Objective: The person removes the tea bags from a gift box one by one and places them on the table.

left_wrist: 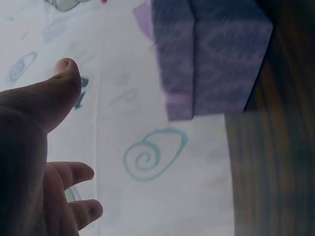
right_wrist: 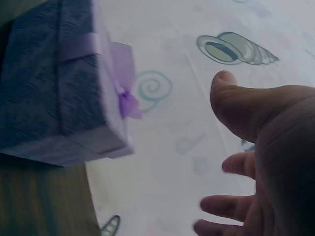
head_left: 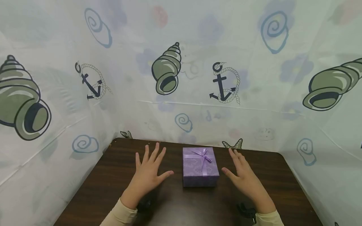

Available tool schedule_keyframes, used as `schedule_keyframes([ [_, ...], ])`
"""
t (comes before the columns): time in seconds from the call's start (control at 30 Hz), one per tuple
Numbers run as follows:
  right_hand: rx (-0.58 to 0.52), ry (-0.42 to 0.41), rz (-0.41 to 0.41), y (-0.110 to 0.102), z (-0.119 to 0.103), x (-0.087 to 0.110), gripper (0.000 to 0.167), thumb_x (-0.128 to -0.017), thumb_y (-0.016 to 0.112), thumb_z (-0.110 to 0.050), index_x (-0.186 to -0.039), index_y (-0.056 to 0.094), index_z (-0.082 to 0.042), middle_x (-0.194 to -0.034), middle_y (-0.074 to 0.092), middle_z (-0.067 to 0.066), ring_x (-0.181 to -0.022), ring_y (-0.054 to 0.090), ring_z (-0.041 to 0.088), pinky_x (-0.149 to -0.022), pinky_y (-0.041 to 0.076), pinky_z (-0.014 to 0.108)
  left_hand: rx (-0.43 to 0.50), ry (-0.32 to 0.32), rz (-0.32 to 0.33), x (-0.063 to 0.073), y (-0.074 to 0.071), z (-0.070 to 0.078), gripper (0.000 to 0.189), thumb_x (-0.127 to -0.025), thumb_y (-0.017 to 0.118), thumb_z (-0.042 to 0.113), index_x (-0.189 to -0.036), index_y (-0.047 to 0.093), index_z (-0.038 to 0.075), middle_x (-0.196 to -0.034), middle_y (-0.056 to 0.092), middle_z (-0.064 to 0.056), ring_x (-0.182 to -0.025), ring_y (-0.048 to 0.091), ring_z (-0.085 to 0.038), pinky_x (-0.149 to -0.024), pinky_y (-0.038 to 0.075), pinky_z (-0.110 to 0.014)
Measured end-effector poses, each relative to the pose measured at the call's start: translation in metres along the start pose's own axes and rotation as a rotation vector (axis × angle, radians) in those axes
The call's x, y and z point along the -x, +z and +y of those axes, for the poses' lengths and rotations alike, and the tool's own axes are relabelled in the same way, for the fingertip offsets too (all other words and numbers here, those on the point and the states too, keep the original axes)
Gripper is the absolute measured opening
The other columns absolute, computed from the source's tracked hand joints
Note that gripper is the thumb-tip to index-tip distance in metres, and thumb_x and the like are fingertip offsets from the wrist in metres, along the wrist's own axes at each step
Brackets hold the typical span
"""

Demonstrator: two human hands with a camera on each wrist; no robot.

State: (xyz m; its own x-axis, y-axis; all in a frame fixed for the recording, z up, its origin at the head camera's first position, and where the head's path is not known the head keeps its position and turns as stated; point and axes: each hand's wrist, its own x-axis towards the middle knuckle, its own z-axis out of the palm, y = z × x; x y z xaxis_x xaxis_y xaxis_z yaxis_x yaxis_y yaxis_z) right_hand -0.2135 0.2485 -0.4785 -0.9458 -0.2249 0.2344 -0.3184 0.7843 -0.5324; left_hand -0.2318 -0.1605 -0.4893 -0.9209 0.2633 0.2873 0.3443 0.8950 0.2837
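A purple gift box point(head_left: 200, 166) with a lid, a lilac ribbon and a bow sits on the dark wooden table. To its left, the left hand point(head_left: 148, 175) is held with fingers spread and thumb toward the box. On the other side, the right hand point(head_left: 244, 175) has its fingers extended and its thumb pointing at the box. Both hands are apart from the box and hold nothing. In the left wrist view the box point(left_wrist: 211, 59) shows its side and lid edge; in the right wrist view the bow point(right_wrist: 127, 102) also appears.
The brown tabletop point(head_left: 107, 182) has rounded far corners. White fabric point(head_left: 195, 31) printed with shells and anchors hangs behind and on both sides of the table. A dark strap point(head_left: 246, 211) sits below the right wrist.
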Motion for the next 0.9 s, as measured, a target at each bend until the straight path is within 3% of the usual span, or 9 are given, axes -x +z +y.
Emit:
schedule_keyframes([
  [0.13,0.010,0.010,-0.063,0.013,-0.003,-0.001,0.094,-0.109,0.063,-0.055,-0.177,0.013,-0.014,-0.174,0.030,0.028,-0.157,0.040,0.053,-0.119,0.039,0.075,0.070,0.020,-0.073,0.003,0.012,0.010,0.103,-0.095,0.071,0.072,-0.176,0.022,0.031,-0.185,0.012,-0.005,-0.170,0.004,-0.047,-0.124,-0.003,-0.086],
  [0.37,0.018,0.043,-0.150,0.029,-0.007,-0.004,0.091,-0.106,0.069,-0.052,-0.175,0.023,-0.013,-0.168,0.042,0.020,-0.150,0.053,0.044,-0.117,0.047,0.066,0.087,0.057,-0.179,0.006,0.027,0.023,0.102,-0.097,0.066,0.074,-0.175,0.027,0.022,-0.184,0.019,-0.003,-0.170,0.013,-0.042,-0.127,-0.001,-0.082],
  [0.53,0.010,0.073,-0.180,0.034,-0.010,-0.004,0.092,-0.105,0.070,-0.051,-0.174,0.026,-0.009,-0.168,0.044,0.022,-0.150,0.053,0.045,-0.119,0.045,0.066,0.185,0.073,-0.178,0.005,0.039,0.026,0.098,-0.100,0.070,0.064,-0.173,0.032,0.011,-0.181,0.027,-0.010,-0.168,0.021,-0.042,-0.131,0.006,-0.077],
  [0.7,0.005,0.094,-0.204,0.037,-0.010,-0.003,0.094,-0.104,0.072,-0.051,-0.174,0.026,-0.008,-0.172,0.038,0.028,-0.156,0.043,0.050,-0.123,0.039,0.070,0.312,0.066,-0.195,0.004,0.051,0.030,0.089,-0.105,0.070,0.051,-0.172,0.032,0.005,-0.179,0.030,-0.015,-0.167,0.029,-0.037,-0.133,0.026,-0.061],
  [0.9,0.007,0.084,-0.200,0.042,-0.010,-0.005,0.090,-0.104,0.074,-0.044,-0.172,0.030,-0.003,-0.172,0.038,0.030,-0.160,0.036,0.052,-0.126,0.034,0.069,0.356,0.079,-0.132,0.005,0.066,0.035,0.078,-0.107,0.071,0.040,-0.166,0.042,0.000,-0.171,0.044,-0.020,-0.158,0.046,-0.039,-0.126,0.041,-0.057],
])
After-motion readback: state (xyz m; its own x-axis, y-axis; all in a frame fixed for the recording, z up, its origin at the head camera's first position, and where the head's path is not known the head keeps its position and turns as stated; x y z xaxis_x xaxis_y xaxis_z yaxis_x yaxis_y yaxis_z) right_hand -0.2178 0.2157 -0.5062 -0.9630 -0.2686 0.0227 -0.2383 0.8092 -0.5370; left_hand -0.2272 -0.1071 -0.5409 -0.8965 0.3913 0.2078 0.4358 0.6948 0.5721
